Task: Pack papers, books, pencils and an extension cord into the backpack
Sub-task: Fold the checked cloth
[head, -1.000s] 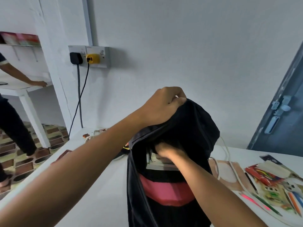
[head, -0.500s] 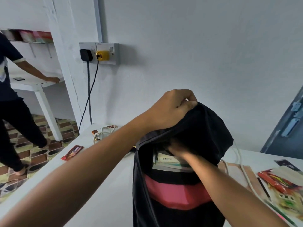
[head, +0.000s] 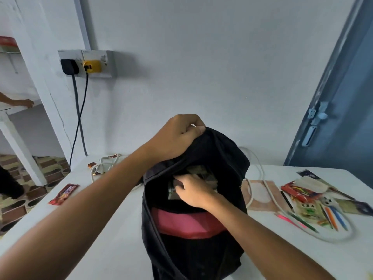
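A black backpack [head: 193,249] with a red band stands upright on the white table [head: 105,239]. My left hand [head: 177,136] grips the top edge of its open mouth and holds it up. My right hand [head: 193,191] reaches into the opening, its fingers curled on the books [head: 201,172] stacked inside. A white extension cord [head: 103,165] lies behind my left arm, and its cable [head: 260,174] runs along the table to the right. Pencils and pens [head: 314,221] lie among papers at the right.
A red snack wrapper [head: 63,194] lies near the table's left edge. A wall socket [head: 86,63] holds a black and a yellow plug. A blue door [head: 343,110] is at the right. Another person's hand [head: 24,103] rests on a table at far left.
My right hand has come up a little in the bag's mouth and now shows above the books. The view has swung right and down, showing more of the pencils.
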Demonstrator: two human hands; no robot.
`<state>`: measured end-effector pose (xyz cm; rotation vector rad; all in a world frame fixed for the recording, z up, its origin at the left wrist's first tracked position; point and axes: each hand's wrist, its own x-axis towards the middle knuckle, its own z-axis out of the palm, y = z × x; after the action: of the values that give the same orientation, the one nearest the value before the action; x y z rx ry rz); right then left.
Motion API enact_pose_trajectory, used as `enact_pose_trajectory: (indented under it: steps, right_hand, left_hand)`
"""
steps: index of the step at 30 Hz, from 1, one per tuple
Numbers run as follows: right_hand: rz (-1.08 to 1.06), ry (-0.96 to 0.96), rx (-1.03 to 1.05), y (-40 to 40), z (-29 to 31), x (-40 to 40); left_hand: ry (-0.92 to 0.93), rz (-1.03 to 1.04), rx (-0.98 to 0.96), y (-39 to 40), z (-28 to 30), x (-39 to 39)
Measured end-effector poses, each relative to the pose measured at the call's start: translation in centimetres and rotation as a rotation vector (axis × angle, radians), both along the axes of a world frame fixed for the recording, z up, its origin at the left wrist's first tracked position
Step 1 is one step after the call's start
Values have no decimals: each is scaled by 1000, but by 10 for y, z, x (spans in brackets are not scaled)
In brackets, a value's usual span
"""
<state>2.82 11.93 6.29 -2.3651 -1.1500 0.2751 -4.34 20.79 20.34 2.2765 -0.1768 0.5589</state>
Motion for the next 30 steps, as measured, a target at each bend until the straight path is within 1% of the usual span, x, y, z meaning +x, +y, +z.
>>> enact_pose_trajectory:
  steps: [2,3,8,10,13,17,19,20,22,26,28,30]
  right_hand:
    - [65,33,16,-14,16,-18]
    - [92,62,-9,-23,24,-27]
    - [282,108,-233,-73,69,-63]
    - [363,205,-252,-94,83,-69]
    - [423,457,-149,-124,97,-69]
    - [409,637,139,-159,100,-48]
    - [396,705,270,-173,95,-36]
    - [378,740,334,-182,90,-30]
    - [320,829,460,-197,78,-17]
    - [106,945,720,-234,45,14]
    - [-100,946,826,-256,27,32]
    - [-379,882,903,-280,8,53]
  left_hand:
    - [44,-40,-24,1,-6,-5]
    - [72,-73,-32,1,-10,-6]
    - [195,-237,-95,2,-29,-9]
    - [269,-309,-134,2,-37,-6]
    - [469,-424,-183,2,-52,1]
    - [728,-501,-25,-12,-72,12]
    - [819,-535,-47,-24,-78,17]
    - [846,-561,-88,-32,-82,22]
    - [835,-585,-151,-47,-87,32]
    - [781,-526,-167,-87,-97,63]
    - [774,-525,-168,-107,-104,80]
    - [762,-520,-190,-129,-112,98]
